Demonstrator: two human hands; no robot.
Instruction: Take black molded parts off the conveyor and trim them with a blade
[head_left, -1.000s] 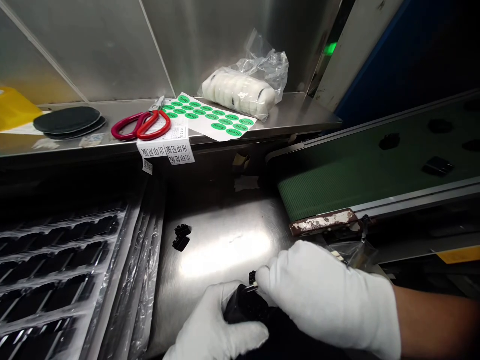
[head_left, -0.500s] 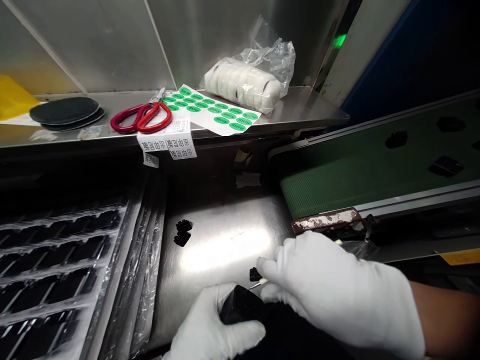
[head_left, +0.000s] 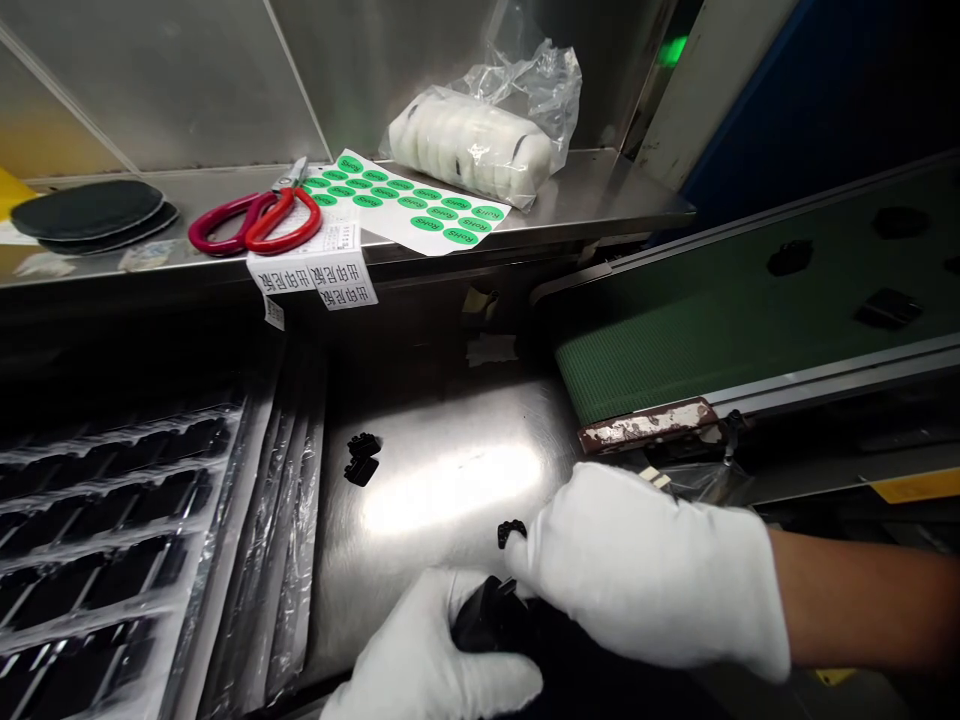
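Observation:
Both my hands wear white gloves low in the middle of the view. My left hand point(head_left: 427, 655) is curled round a black plastic part point(head_left: 487, 625), holding it over the steel table point(head_left: 442, 480). My right hand point(head_left: 645, 570) lies over the same part with its fingers closed on it; any small tool in them is hidden. A small black clip point(head_left: 511, 531) lies on the table just beyond my right fingertips. Another small black piece point(head_left: 362, 459) sits further left on the table.
Clear blister trays point(head_left: 112, 530) with black parts fill the left. A green conveyor belt point(head_left: 750, 320) carrying black parts runs off to the right. On the steel shelf lie red scissors point(head_left: 251, 220), a sheet of green stickers point(head_left: 409, 203), a bag of white rolls point(head_left: 472, 145) and black pads point(head_left: 90, 212).
My right hand has closed down over the black part, and the thin white-tipped piece seen at its fingertips is no longer visible. The view has shifted slightly.

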